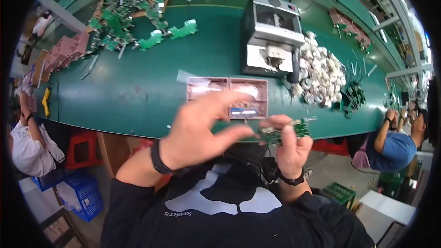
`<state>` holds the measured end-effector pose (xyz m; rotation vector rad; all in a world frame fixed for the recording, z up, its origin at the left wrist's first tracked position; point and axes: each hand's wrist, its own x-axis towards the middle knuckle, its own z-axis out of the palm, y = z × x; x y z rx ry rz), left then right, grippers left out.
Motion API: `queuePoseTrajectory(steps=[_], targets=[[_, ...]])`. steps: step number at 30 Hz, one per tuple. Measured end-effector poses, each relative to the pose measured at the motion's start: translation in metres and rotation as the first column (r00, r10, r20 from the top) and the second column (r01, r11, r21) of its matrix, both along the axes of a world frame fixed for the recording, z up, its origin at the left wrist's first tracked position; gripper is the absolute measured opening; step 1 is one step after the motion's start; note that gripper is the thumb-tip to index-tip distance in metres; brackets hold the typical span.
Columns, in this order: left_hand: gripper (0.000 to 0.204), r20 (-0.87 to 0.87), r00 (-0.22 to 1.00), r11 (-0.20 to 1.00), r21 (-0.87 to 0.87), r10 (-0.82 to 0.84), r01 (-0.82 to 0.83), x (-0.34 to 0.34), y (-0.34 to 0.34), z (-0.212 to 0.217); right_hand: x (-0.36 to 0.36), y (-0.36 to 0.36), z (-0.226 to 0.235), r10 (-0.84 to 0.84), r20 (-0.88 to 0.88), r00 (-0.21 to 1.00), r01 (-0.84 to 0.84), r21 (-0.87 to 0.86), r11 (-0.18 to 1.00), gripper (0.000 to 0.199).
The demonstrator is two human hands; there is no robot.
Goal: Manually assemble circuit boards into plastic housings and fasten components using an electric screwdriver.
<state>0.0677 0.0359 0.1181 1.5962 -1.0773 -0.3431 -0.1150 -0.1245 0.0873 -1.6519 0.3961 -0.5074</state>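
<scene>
A green circuit board [301, 128] is gripped between the thumb and fingers of my right hand [293, 149], just off the table's front edge. To its left, my left hand [202, 126] is spread, thumb and fingers apart, with nothing in it. Its fingers hang over a pink divided tray [265, 85], hiding part of it. Inside the tray's right compartment, small parts show, among them something blue and clear [243, 111]. A strip of clear film [184, 76] lies at the tray's left corner.
A grey and black bench machine [275, 27] stands behind the tray. White round parts [321, 71] are heaped to its right. Green circuit boards [115, 23] pile up at the far left, near a yellow-handled tool [46, 101]. Other people sit at both sides.
</scene>
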Motion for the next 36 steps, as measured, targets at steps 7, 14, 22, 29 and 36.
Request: queuePoseTrajectory(steps=[7, 14, 22, 29, 36], targets=[[0.064, 0.163, 0.985, 0.998, -0.033, 0.049, -0.044, 0.041, -0.023, 0.002, -0.048, -0.013, 0.021, -0.256, 0.278, 0.926, 0.279, -0.045, 0.959, 0.04], [0.094, 0.581, 0.757, 0.916, 0.397, -0.298, 0.056, 0.022, -0.047, -0.065, -0.074, -0.009, 0.023, -0.26, 0.15, 0.954, 0.285, -0.187, 0.94, 0.033], [0.102, 0.532, 0.794, 0.917, 0.391, -0.295, 0.079, 0.023, -0.055, -0.068, -0.081, -0.007, 0.023, -0.19, 0.003, 0.982, 0.176, -0.397, 0.901, 0.028], [0.104, 0.56, 0.789, 0.942, 0.33, -0.251, 0.065, 0.02, -0.055, -0.062, -0.08, -0.009, 0.022, -0.152, -0.159, 0.976, 0.058, -0.481, 0.875, 0.027], [0.103, 0.585, 0.769, 0.941, 0.334, -0.257, 0.059, 0.016, -0.051, -0.055, -0.076, -0.008, 0.022, -0.171, -0.16, 0.972, 0.065, -0.518, 0.853, 0.027]])
